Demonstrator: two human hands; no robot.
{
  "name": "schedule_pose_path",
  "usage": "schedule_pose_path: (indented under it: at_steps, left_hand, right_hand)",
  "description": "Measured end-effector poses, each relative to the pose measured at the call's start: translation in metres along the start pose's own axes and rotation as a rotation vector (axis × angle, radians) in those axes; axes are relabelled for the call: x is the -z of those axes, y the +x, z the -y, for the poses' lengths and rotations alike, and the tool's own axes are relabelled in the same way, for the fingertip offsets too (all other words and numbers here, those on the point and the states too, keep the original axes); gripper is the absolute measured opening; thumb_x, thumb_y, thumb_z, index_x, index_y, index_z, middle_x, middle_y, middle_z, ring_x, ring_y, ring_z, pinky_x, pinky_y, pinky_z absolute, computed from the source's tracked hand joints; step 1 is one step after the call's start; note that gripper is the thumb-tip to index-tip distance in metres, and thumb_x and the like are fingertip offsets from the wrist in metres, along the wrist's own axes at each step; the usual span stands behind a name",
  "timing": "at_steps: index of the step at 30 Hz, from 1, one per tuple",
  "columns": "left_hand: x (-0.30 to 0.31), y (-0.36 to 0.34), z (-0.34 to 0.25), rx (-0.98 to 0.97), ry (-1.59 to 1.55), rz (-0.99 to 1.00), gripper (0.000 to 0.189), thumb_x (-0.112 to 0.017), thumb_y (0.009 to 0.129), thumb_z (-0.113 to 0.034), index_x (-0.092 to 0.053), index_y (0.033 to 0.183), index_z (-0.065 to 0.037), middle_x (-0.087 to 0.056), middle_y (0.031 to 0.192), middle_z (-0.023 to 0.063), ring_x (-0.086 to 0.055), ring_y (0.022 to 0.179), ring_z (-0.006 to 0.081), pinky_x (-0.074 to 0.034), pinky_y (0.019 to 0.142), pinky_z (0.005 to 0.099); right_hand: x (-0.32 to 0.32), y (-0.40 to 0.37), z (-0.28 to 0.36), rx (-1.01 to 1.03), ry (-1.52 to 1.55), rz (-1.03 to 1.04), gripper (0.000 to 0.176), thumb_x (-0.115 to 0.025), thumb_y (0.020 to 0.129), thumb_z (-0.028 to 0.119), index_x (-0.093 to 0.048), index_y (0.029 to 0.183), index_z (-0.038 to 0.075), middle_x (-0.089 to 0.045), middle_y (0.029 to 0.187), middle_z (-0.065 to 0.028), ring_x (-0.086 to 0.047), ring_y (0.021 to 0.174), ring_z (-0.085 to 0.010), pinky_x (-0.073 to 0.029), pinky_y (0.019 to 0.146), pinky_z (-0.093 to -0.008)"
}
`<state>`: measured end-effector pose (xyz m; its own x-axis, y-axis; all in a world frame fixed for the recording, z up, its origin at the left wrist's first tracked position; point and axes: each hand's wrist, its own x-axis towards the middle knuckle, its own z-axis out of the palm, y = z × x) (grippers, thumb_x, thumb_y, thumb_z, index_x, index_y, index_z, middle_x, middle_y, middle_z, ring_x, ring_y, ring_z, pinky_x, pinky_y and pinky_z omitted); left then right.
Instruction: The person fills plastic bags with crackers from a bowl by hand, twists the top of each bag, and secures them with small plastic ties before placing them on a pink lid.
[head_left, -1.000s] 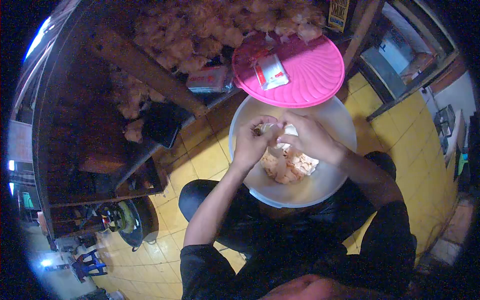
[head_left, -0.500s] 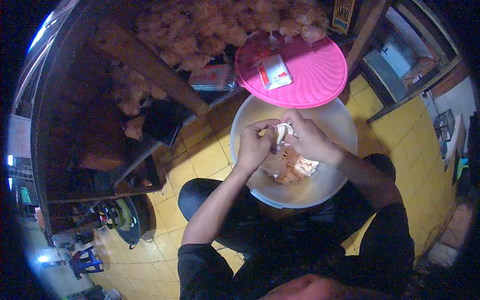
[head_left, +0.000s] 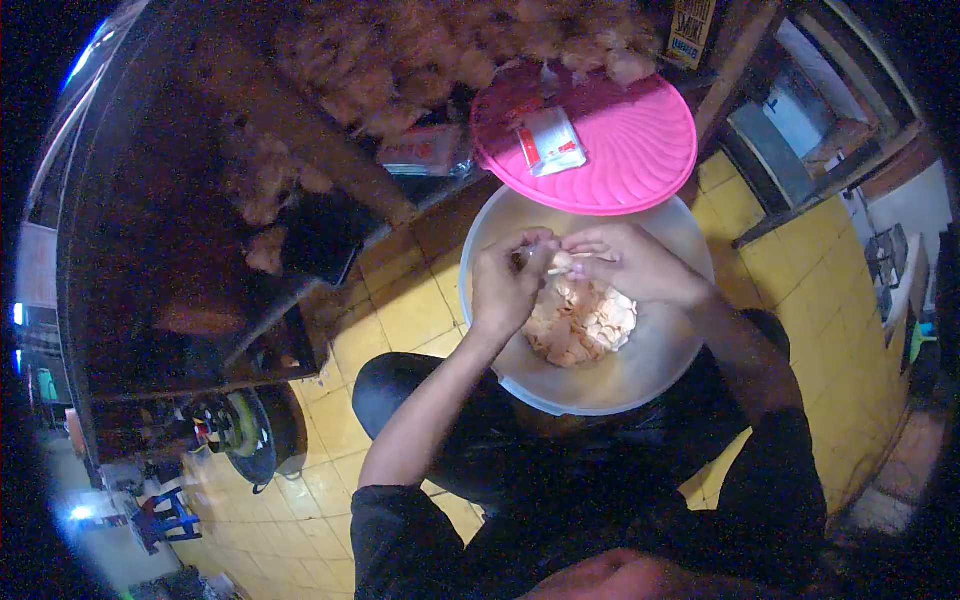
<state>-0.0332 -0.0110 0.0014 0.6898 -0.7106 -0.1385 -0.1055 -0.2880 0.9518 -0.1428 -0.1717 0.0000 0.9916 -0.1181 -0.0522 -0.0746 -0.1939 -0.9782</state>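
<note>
A large translucent round tub [head_left: 660,350] stands between my crossed legs, with pale, chip-like pieces [head_left: 580,325] at its bottom. Over it, my left hand [head_left: 508,280] is closed in a pinch near a small pale piece. My right hand [head_left: 635,265] meets it from the right, its fingers pressed round pale material [head_left: 575,262]; the exact shape is blurred. Across the tub's far rim lies a pink ridged lid [head_left: 630,150], carrying a stack of small clear packets with red print [head_left: 552,142].
Many bagged brownish items [head_left: 400,60] fill the dark wooden shelf beyond the tub. A black pan [head_left: 258,445] sits on the left. Wooden furniture [head_left: 770,150] stands at the right, and yellow tiles [head_left: 360,340] cover the floor.
Both hands remain over the tub, but the fingers have shifted. The curled pale piece between them looks different and less visible, and more of the pieces below show.
</note>
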Motion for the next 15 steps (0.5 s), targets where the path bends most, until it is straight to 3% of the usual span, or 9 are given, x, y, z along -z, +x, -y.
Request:
schedule_pose_path:
  at_steps: [2,5,7,8,9,11,15]
  left_hand:
    - [-0.001,0.0,-0.002,-0.001,-0.027,-0.022,0.021,-0.063,0.093,-0.018,-0.068,0.102,0.0,-0.066,0.076,0.0026,-0.057,0.06,0.0076,-0.048,0.053,0.0239]
    - [-0.003,0.006,0.006,-0.027,-0.235,0.083,0.02,-0.063,0.091,-0.014,-0.068,0.103,0.002,-0.067,0.077,0.0058,-0.059,0.059,0.0091,-0.048,0.052,0.0258]
    - [-0.007,0.001,0.004,-0.042,-0.242,0.105,0.019,-0.063,0.09,-0.01,-0.067,0.103,0.003,-0.068,0.08,0.0063,-0.061,0.06,0.0104,-0.049,0.054,0.0264]
    - [-0.009,-0.001,0.002,-0.058,-0.252,0.123,0.018,-0.063,0.089,-0.007,-0.067,0.103,0.003,-0.069,0.083,0.0068,-0.062,0.062,0.0116,-0.05,0.055,0.0269]
    - [-0.006,0.0,0.003,-0.058,-0.251,0.127,0.018,-0.063,0.089,-0.007,-0.067,0.103,0.003,-0.069,0.083,0.0068,-0.062,0.062,0.0116,-0.05,0.055,0.0269]
    - [0.003,0.004,0.009,-0.049,-0.089,0.068,0.021,-0.063,0.084,0.0,-0.066,0.104,0.003,-0.07,0.09,0.011,-0.066,0.064,0.0153,-0.052,0.059,0.029]
    - [0.01,0.01,0.016,-0.197,0.138,-0.071,0.03,-0.062,0.078,0.004,-0.066,0.107,-0.001,-0.068,0.092,0.0133,-0.066,0.067,0.0172,-0.052,0.061,0.0303]
  right_hand:
    - [-0.004,0.002,0.001,-0.035,0.139,0.03,0.025,-0.059,0.088,-0.001,-0.057,0.113,-0.006,-0.067,0.099,-0.0144,-0.065,0.099,-0.0235,-0.054,0.088,-0.0342]
    - [-0.011,0.004,-0.005,-0.028,-0.065,-0.077,0.015,-0.06,0.086,-0.002,-0.06,0.101,-0.007,-0.067,0.095,-0.0142,-0.067,0.095,-0.0228,-0.056,0.082,-0.0336]
    - [-0.013,0.003,-0.005,-0.133,-0.054,-0.141,0.013,-0.065,0.083,0.003,-0.063,0.094,-0.004,-0.068,0.082,-0.0151,-0.068,0.079,-0.0215,-0.054,0.073,-0.0349]
    - [-0.011,0.001,-0.001,0.062,-0.42,-0.203,0.011,-0.066,0.079,0.002,-0.06,0.088,-0.002,-0.065,0.079,-0.0142,-0.066,0.075,-0.0243,-0.052,0.069,-0.0364]
    - [-0.012,0.001,0.001,0.061,-0.419,-0.207,0.011,-0.066,0.079,0.002,-0.06,0.088,-0.002,-0.065,0.079,-0.0142,-0.066,0.075,-0.0243,-0.052,0.069,-0.0364]
    - [-0.014,0.003,0.003,0.022,-0.553,-0.358,0.01,-0.063,0.077,-0.001,-0.057,0.085,-0.001,-0.063,0.079,-0.015,-0.065,0.074,-0.0268,-0.051,0.069,-0.0373]
    - [-0.001,0.007,-0.007,0.087,-0.445,-0.219,0.014,-0.06,0.078,-0.001,-0.059,0.092,0.001,-0.064,0.085,-0.0175,-0.065,0.081,-0.0309,-0.05,0.072,-0.0395]
